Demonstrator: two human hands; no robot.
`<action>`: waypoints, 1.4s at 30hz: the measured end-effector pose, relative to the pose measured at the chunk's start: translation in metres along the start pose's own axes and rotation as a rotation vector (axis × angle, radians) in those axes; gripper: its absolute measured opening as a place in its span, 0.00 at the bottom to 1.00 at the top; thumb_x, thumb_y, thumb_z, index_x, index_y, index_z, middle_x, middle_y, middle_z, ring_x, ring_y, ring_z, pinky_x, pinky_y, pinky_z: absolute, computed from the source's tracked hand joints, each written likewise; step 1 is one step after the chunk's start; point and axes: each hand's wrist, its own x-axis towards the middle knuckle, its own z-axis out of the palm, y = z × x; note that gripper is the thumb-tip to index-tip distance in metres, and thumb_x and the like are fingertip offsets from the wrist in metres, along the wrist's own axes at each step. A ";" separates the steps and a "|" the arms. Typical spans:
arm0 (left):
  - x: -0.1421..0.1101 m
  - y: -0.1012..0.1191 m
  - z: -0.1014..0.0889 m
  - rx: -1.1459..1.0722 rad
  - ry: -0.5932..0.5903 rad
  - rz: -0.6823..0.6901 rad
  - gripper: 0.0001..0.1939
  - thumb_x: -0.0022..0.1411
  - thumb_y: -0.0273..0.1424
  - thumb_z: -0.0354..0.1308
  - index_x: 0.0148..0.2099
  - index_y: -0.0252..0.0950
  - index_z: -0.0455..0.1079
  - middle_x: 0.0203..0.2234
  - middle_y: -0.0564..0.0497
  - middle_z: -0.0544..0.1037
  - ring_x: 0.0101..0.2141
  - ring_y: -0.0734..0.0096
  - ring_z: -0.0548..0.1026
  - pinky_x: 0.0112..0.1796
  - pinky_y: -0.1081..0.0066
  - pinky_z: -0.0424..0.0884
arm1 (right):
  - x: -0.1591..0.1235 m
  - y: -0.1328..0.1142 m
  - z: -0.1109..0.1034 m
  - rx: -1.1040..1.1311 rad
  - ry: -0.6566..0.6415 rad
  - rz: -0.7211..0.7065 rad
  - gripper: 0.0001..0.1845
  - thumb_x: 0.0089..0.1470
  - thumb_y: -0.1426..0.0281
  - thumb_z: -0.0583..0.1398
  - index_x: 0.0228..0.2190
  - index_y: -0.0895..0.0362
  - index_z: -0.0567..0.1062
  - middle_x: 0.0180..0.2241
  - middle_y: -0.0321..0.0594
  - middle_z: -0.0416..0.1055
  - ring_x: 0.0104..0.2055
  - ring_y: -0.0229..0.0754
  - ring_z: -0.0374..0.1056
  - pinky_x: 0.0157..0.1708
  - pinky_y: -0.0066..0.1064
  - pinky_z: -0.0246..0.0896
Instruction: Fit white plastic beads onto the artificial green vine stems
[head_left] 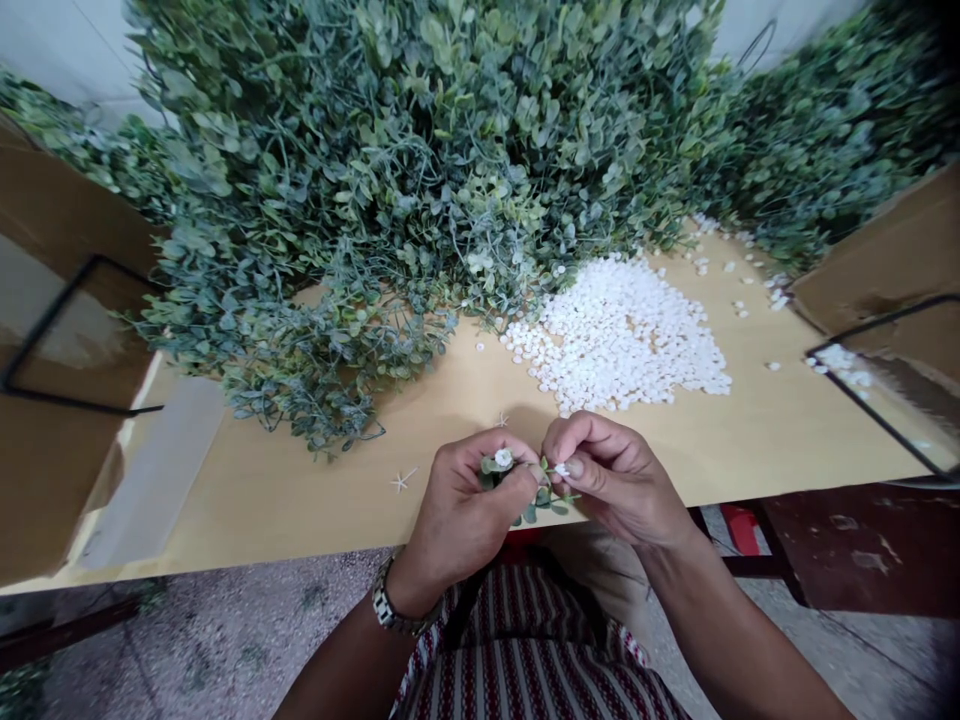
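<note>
Above the table's front edge, my left hand (480, 500) is closed around a small green artificial leaf sprig (531, 512). One white flower (503, 458) sits among its leaves near my left thumb. My right hand (611, 480) pinches a second small white flower (562, 470) between thumb and forefinger, right at a tip of the sprig. Whether that flower is seated on the stem I cannot tell. Just beyond my hands spreads a heap of loose white flower pieces (622, 335). Part of the sprig is hidden behind my fingers.
A big pile of green artificial foliage (450, 130) covers the back of the table (300, 510). Cardboard boxes stand left (67, 300) and right (892, 260), with black wire frames beside them. Two small white star-shaped pieces lie near my left hand. A dark red bench (870, 550) is at lower right.
</note>
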 end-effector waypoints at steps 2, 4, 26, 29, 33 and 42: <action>0.001 0.000 0.001 0.013 0.006 0.004 0.05 0.52 0.26 0.56 0.25 0.32 0.69 0.18 0.54 0.69 0.21 0.79 0.63 0.24 0.77 0.61 | -0.001 0.001 -0.002 -0.036 0.002 -0.008 0.03 0.51 0.70 0.63 0.29 0.56 0.75 0.24 0.34 0.67 0.25 0.31 0.61 0.25 0.24 0.55; 0.001 0.000 0.003 0.014 0.009 0.006 0.05 0.53 0.26 0.56 0.25 0.32 0.69 0.17 0.55 0.68 0.20 0.80 0.61 0.23 0.78 0.60 | -0.003 0.002 -0.003 -0.081 0.016 -0.020 0.02 0.52 0.70 0.63 0.30 0.55 0.74 0.25 0.34 0.67 0.25 0.32 0.61 0.25 0.25 0.54; 0.002 -0.006 0.005 0.064 0.024 0.071 0.06 0.53 0.26 0.56 0.25 0.32 0.69 0.17 0.55 0.68 0.19 0.80 0.62 0.22 0.78 0.61 | -0.001 0.007 -0.006 -0.131 0.015 -0.067 0.03 0.51 0.71 0.63 0.29 0.57 0.73 0.25 0.35 0.66 0.25 0.33 0.61 0.25 0.26 0.55; 0.002 -0.006 0.006 0.044 0.031 0.066 0.06 0.53 0.26 0.57 0.25 0.32 0.68 0.16 0.56 0.67 0.19 0.81 0.61 0.21 0.79 0.60 | -0.002 0.008 -0.004 -0.153 0.031 -0.075 0.03 0.52 0.70 0.62 0.29 0.57 0.73 0.25 0.35 0.66 0.25 0.33 0.61 0.25 0.26 0.55; 0.001 -0.006 0.008 0.030 0.050 0.071 0.05 0.52 0.26 0.57 0.25 0.32 0.68 0.17 0.56 0.67 0.19 0.80 0.62 0.21 0.78 0.60 | -0.001 0.008 -0.004 -0.230 0.045 -0.083 0.05 0.52 0.68 0.62 0.28 0.57 0.72 0.24 0.35 0.66 0.25 0.34 0.60 0.24 0.27 0.56; 0.004 -0.012 0.000 -0.051 0.036 0.060 0.04 0.54 0.29 0.60 0.28 0.33 0.71 0.17 0.56 0.69 0.19 0.80 0.64 0.22 0.77 0.61 | -0.003 -0.006 -0.003 -0.384 0.071 -0.180 0.05 0.54 0.69 0.60 0.35 0.55 0.74 0.29 0.38 0.70 0.29 0.36 0.65 0.29 0.30 0.62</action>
